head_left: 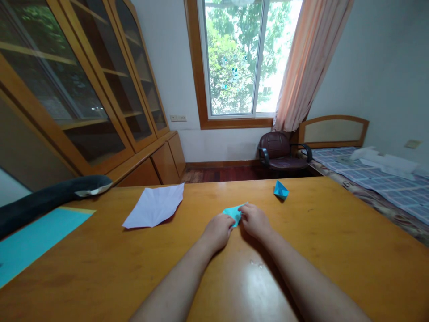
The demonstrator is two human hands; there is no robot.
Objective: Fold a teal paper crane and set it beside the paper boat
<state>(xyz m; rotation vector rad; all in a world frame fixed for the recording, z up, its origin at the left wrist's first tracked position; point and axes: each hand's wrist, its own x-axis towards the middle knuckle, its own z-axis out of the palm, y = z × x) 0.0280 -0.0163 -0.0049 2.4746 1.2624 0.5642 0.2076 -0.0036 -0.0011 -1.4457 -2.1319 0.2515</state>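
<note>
My left hand (pixel 217 230) and my right hand (pixel 256 220) meet at the middle of the wooden table (pixel 335 250), both pinching a small folded piece of turquoise paper (pixel 233 212) that lies on the tabletop between them. The paper's near part is hidden under my fingers. A finished blue folded paper shape (pixel 280 190) stands on the table beyond my right hand, apart from it. A creased white sheet of paper (pixel 156 205) lies flat to the left of my left hand.
A large turquoise sheet (pixel 36 237) lies at the table's left edge, with a dark stuffed toy (pixel 50 197) behind it. Beyond the table are wooden glass-door cabinets (pixel 83 89), a window (pixel 241 58), a dark red armchair (pixel 281 152) and a bed (pixel 385 179).
</note>
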